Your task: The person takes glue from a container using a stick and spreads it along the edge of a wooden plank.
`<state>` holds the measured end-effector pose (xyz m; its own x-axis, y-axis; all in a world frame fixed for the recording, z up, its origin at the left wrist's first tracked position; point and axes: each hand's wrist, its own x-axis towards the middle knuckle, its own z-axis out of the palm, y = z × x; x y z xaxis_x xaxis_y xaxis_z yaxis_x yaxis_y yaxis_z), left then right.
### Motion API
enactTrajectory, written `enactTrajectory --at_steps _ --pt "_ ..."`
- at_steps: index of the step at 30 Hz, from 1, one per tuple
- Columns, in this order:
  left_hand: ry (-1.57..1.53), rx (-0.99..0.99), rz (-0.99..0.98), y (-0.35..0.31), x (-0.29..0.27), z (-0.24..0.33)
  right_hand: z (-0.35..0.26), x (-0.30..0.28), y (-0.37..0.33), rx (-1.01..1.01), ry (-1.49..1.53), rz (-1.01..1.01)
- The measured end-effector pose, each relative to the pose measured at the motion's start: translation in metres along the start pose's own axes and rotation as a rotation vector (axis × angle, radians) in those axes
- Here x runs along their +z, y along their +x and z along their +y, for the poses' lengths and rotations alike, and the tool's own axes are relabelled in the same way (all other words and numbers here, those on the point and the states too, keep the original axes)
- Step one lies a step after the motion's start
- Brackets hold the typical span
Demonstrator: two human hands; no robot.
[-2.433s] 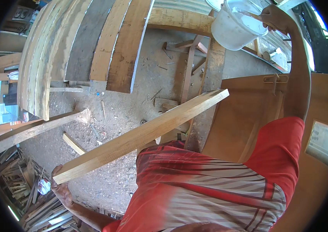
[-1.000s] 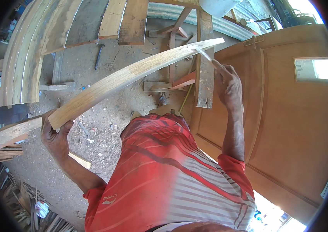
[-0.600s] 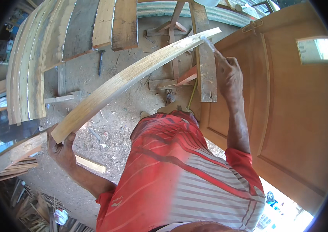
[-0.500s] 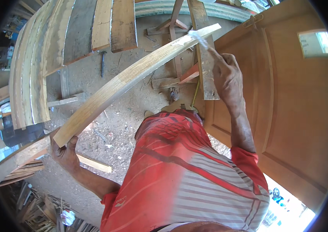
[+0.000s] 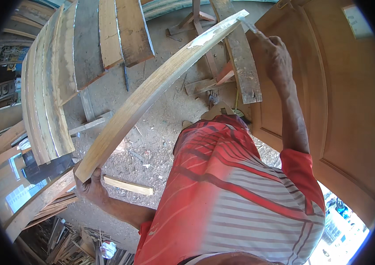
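A long wooden strip [image 5: 152, 95] runs slantwise in front of me, its far end lifted up and to the right. My left hand [image 5: 92, 183] is closed around the near end, thumb along the side. White paste [image 5: 207, 38], which looks like glue, is spread over the far part of the upper face. My right hand [image 5: 278, 59] grips a thin brush [image 5: 253, 28], forefinger stretched along its handle. The brush's pale tip is at the strip's far end, beside the pasted area.
Joined boards [image 5: 66, 66] lie on supports at the left. A loose plank [image 5: 243, 66] rests on a wooden trestle [image 5: 205, 48] ahead. The panelled wooden door [image 5: 302, 88] stands at the right. Scrap wood [image 5: 59, 240] is heaped lower left, and a short batten [image 5: 128, 184] lies nearby.
My right hand has moved the brush outward to the strip's far tip. The white paste now covers a longer stretch there. My left hand still holds the near end; the view has shifted.
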<state>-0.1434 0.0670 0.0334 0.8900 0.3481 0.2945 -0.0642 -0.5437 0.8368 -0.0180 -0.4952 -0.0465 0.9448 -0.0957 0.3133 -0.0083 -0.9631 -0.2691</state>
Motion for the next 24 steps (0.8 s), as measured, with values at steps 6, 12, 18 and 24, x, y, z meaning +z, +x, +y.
enactTrajectory --at_steps 6,12,18,24 --pt "0.013 0.020 -0.060 0.000 -0.025 -0.017 -0.085 -0.035 -0.022 -0.165 0.184 0.020" --pt "-0.041 -0.037 -0.065 0.001 -0.022 -0.017 -0.088 -0.023 -0.032 -0.194 0.145 -0.017" --pt "-0.037 -0.062 -0.056 0.000 -0.019 -0.017 -0.043 -0.002 -0.015 -0.120 0.024 -0.005" --pt "0.055 0.012 -0.078 0.000 -0.020 -0.020 -0.007 0.004 0.008 0.002 -0.022 -0.041"
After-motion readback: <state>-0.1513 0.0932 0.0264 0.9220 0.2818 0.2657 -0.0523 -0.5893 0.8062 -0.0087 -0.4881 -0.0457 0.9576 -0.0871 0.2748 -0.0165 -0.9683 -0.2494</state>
